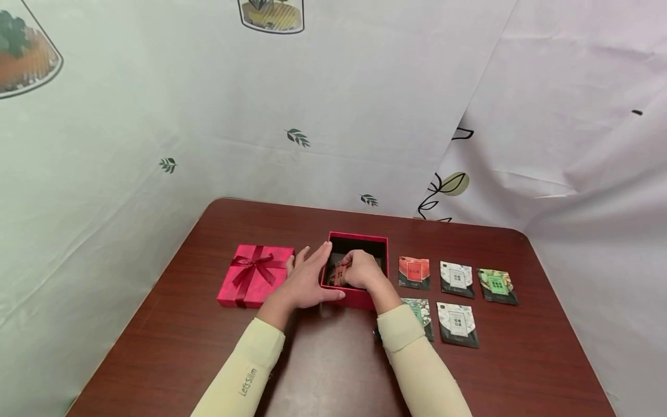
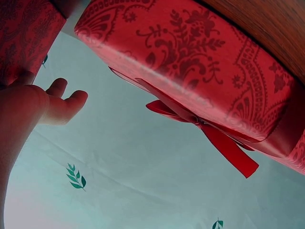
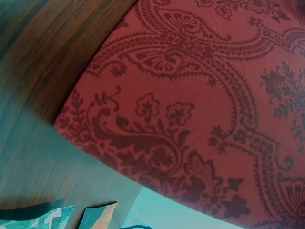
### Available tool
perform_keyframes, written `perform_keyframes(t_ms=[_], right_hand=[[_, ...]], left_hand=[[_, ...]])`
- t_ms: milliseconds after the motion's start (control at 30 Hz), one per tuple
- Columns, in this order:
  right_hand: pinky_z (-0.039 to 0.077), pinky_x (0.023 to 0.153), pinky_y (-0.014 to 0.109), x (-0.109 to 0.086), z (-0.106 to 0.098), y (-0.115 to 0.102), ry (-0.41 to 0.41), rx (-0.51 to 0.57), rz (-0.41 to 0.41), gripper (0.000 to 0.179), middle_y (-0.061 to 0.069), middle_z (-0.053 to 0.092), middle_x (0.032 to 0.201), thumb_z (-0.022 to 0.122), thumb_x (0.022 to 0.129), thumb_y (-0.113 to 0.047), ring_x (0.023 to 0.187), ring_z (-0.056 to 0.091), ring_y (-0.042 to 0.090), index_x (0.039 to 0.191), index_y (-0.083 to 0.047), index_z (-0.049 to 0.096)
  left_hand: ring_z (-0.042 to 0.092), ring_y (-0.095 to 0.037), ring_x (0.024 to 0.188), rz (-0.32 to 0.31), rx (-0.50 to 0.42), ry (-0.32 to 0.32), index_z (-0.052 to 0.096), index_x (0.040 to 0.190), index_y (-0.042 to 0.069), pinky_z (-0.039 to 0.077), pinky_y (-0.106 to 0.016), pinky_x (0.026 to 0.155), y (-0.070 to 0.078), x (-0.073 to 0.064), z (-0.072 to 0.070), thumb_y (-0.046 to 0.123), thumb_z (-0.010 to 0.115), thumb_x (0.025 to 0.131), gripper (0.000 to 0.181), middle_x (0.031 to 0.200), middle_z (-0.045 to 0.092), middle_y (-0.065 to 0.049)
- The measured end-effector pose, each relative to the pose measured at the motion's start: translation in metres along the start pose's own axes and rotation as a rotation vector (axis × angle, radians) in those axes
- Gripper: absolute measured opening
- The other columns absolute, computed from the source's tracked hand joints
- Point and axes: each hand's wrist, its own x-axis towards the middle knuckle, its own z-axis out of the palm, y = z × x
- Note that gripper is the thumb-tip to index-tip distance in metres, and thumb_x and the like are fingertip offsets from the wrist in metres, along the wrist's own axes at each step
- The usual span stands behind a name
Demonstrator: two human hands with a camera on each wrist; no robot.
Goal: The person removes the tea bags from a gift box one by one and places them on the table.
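A red patterned box (image 1: 356, 299) without its lid stands mid-table, its inside dark. My left hand (image 1: 306, 279) rests against the box's left wall, fingers extended and thumb along the front edge. In the left wrist view, that hand (image 2: 28, 105) touches the box's red wall (image 2: 28, 33). Inside the box, my right hand (image 1: 363, 271) pinches an orange-brown sachet (image 1: 339, 274), whose lower part is hidden. The right wrist view is filled by the box's outer wall (image 3: 181, 109); the right hand is out of sight there.
Left of the box lies the red lid (image 1: 234, 286) with a ribbon bow (image 1: 252, 264). To the right, several flat sachets lie in two rows: a red one (image 1: 414, 272), white ones (image 1: 457, 279), and green ones (image 1: 497, 285). One green sachet (image 1: 424, 315) is partly behind the right sleeve.
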Motion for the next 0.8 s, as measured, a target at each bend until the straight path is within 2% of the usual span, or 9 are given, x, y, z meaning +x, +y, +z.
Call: perform_keyframes(t_ms=[167,433,800], right_hand=[[0.047,0.056,0.032,-0.003,-0.001,-0.001,0.016,0.028,-0.001,0.034,0.008,0.061,0.088,0.073,0.077,0.003,0.076,0.055,0.025,0.109,-0.004,0.066],[0.053,0.074,0.04,-0.009,-0.006,0.001,0.076,0.058,-0.054,0.044,0.008,0.062,0.098,0.08,0.077,-0.001,0.086,0.057,0.024,0.117,-0.007,0.064],[0.053,0.069,0.037,-0.024,-0.019,0.003,0.109,0.11,-0.109,0.051,0.007,0.062,0.098,0.08,0.078,0.003,0.083,0.057,0.024,0.123,-0.01,0.06]], left_hand=[[0.012,-0.044,0.146,0.009,0.008,0.002,0.02,0.161,0.019,0.003,-0.068,0.109,0.0,0.0,0.0,0.063,0.077,0.075,0.113,0.164,0.02,0.004],[0.012,-0.043,0.146,-0.001,0.002,-0.006,0.02,0.161,0.018,0.001,-0.067,0.11,0.001,0.0,0.0,0.063,0.077,0.075,0.113,0.164,0.02,0.003],[0.011,-0.04,0.147,-0.03,-0.032,-0.008,0.019,0.162,0.021,-0.001,-0.066,0.11,0.002,0.0,-0.001,0.061,0.08,0.072,0.115,0.164,0.022,0.004]])
